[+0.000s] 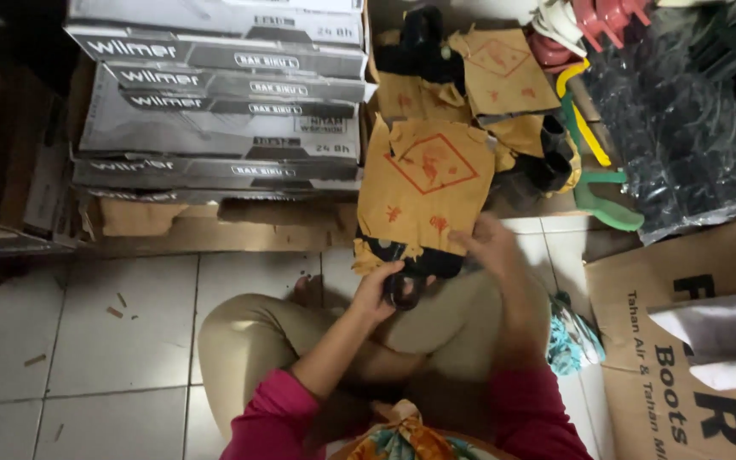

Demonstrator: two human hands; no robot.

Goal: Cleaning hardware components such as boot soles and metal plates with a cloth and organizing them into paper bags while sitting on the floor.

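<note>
A person in pink sleeves and tan trousers sits cross-legged on a white tiled floor (pixel 121 341), working on a black rubber boot wrapped in torn brown paper with red stamped marks (pixel 423 192). The bundle lies just ahead of the knees, its dark lower end poking out of the ragged paper edge. The left hand (pixel 381 290) is clenched on that black end, fingers curled round it. The right hand (pixel 491 243) rests against the paper's lower right edge; it is blurred, and whether its grip is closed or merely pressing cannot be told.

Open room lies to the left, where bare glossy tiles run toward the frame's edge with only a few brown scraps on them. Elsewhere the space is hemmed in. A stack of flat grey cardboard boxes (pixel 215 102) rises just left of the bundle, standing on flattened brown cardboard. Behind the bundle, more paper-wrapped black boots (pixel 487 77) lie in a loose heap, beside green and yellow curved plastic pieces (pixel 594 183) and a crinkled, shiny clear plastic sheet over dark goods (pixel 692 111). On the right, a large brown corrugated carton with black lettering (pixel 683 358) crowds the knee, with a teal patterned cloth (pixel 572 341) wedged between.
</note>
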